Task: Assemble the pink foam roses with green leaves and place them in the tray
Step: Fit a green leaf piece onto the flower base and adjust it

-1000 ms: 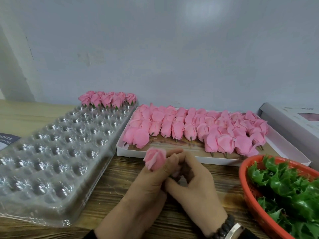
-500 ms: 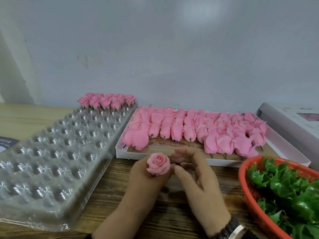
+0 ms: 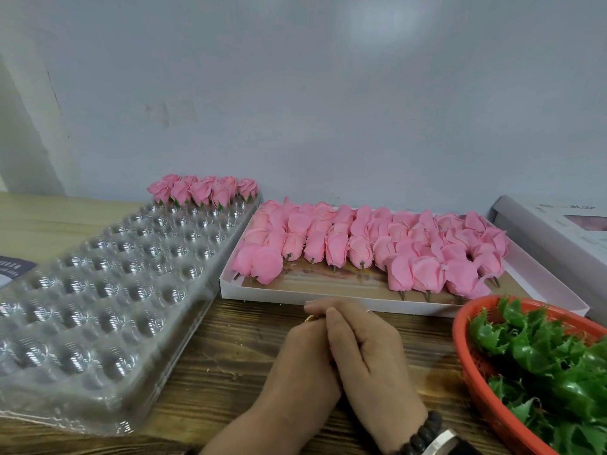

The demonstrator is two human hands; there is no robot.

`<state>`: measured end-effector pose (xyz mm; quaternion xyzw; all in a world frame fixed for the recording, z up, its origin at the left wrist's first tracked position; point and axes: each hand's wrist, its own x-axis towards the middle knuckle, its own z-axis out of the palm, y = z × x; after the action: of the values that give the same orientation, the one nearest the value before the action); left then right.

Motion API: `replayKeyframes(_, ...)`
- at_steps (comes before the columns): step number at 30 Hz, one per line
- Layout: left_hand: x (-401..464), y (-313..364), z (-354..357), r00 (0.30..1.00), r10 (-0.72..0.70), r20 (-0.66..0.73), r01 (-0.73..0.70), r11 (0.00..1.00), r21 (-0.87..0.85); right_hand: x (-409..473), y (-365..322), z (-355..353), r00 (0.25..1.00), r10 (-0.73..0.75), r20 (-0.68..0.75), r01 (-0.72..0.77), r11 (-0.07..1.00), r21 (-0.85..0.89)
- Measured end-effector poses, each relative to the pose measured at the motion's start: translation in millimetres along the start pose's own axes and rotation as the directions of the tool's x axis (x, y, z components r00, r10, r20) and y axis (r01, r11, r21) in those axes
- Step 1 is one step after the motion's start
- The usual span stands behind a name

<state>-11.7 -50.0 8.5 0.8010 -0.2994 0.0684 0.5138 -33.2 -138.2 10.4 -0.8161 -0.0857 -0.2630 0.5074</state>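
Roses (image 3: 368, 247) fill the box (image 3: 328, 295) just beyond both hands, left hand (image 3: 305, 359) and right hand (image 3: 368, 353) pressed together on the table's (image 3: 236, 349) near edge, what they hold hidden.

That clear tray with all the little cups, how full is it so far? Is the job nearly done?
Barely started. One row of finished roses stands at the far end of the clear tray; its other cups are empty. The left hand and right hand are pressed together, hiding whatever they hold. Many loose roses wait in the white box, and green leaves fill the orange basket.
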Motion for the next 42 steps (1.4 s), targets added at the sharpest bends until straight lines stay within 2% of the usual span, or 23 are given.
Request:
replayKeyframes(2, 0, 2, -1, 1.000, -0.006, 0.005, 0.006, 1.000, -0.026, 0, 1, 0, 1.000, -0.015, 0.014, 0.015, 1.000, -0.009)
replayKeyframes(5, 0, -4, -1, 1.000, -0.002, 0.019, 0.001, 0.998, 0.058, 1, 0, -1, 0.998, 0.008, 0.058, -0.009, 1.000, 0.010)
replayKeyframes(7, 0, -4, -3, 1.000, -0.023, 0.006, 0.023, 0.999, 0.044, 1, 0, -1, 0.995, 0.036, 0.098, -0.043, 0.997, 0.066)
replayKeyframes(9, 1, -1, -6, 0.997, -0.078, -0.027, 0.074, 0.990, -0.116, 0, -1, -2, 0.996, 0.053, 0.075, -0.065, 0.985, 0.161)
replayKeyframes(11, 3, 3, -10, 0.992, -0.112, -0.054, 0.094, 0.958, -0.271, 0, 0, -5, 0.999, 0.048, -0.017, -0.044, 0.978, 0.204)
replayKeyframes(13, 4, 3, -14, 0.988, -0.119, -0.096, 0.081, 0.941, -0.328, 1, 1, -8, 0.996, 0.048, -0.078, -0.031, 0.978, 0.206)
replayKeyframes(17, 7, 5, -19, 0.973, -0.177, -0.150, 0.096, 0.895, -0.436, 1, 2, -7, 0.996, 0.002, -0.093, 0.013, 0.987, 0.158)
replayKeyframes(26, 7, -4, -20, 0.972, -0.205, -0.110, 0.167, 0.945, -0.281, 5, 5, -8, 0.990, -0.142, -0.001, 0.142, 0.990, 0.009)
replayKeyframes(31, 6, -7, -26, 0.984, -0.164, -0.067, 0.150, 0.972, -0.180, 5, 3, -9, 0.986, -0.139, 0.088, 0.134, 0.989, 0.058)
replayKeyframes(37, 6, -10, -27, 0.990, -0.113, -0.081, 0.120, 0.990, 0.075, 5, 3, -8, 0.988, -0.099, 0.117, 0.090, 0.993, 0.079)
replayKeyframes(42, 6, -15, -25, 0.991, -0.120, -0.064, 0.125, 0.989, 0.084, 4, 4, -7, 0.990, -0.071, 0.120, 0.061, 0.994, 0.090)
